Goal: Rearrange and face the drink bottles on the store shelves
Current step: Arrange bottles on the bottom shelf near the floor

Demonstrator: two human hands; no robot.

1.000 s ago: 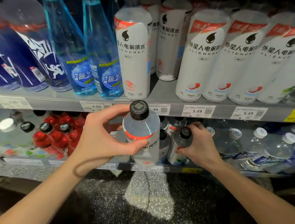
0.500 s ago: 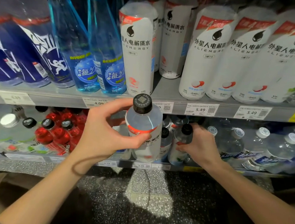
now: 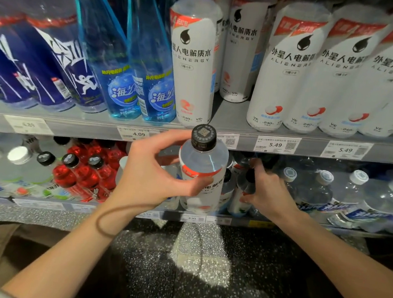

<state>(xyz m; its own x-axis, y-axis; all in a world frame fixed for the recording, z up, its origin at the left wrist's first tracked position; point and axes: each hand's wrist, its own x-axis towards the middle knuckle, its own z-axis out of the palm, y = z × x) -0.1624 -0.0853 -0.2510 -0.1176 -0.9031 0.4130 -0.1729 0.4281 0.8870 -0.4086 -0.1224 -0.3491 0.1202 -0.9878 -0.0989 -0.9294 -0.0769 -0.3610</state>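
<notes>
A: Left hand gripped the white-label bottle by its shoulder, held at the front edge of the lower shelf. Right hand was curled round a second bottle further in.

B: Orientation?

A: Long axis near upright, black cap up and tipped toward the camera; label faced outward, partly hidden by fingers.

B: Advice?

A: Seat the base flat at the edge, then twist until the label squares forward.

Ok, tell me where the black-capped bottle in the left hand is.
In the head view it is at centre: the black-capped bottle, gripped by the left hand before the lower shelf, left of the right hand.
</notes>
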